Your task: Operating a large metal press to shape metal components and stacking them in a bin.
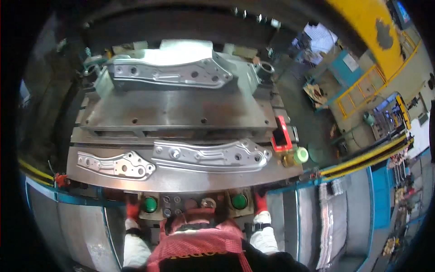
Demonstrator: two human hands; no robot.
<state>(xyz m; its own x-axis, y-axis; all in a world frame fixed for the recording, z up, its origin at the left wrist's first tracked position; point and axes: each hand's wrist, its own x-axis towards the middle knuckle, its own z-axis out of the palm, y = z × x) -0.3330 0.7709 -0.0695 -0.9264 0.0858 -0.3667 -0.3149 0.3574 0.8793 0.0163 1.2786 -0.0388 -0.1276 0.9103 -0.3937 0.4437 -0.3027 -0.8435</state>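
Note:
My left hand (132,208), in a red glove, is at the left side of a control panel (181,205), beside a round green push button (150,204). At the panel's right side, my right hand (261,204), also red-gloved, is close to a second green button (239,201). The fingers of both hands are too dark and foreshortened to make out. Beyond the panel, two stamped metal brackets lie on the steel press bed: a shorter one (116,166) at left and a longer one (210,155) at right. Another stamped bracket (172,72) rests on the die farther back.
A red box-shaped device (282,134) and a pale green-capped container (300,155) stand at the bed's right edge (290,171). The dark press frame (181,27) spans overhead. Yellow-striped rails (364,156) run off to the right, with a yellow ladder-like railing (362,92) beyond.

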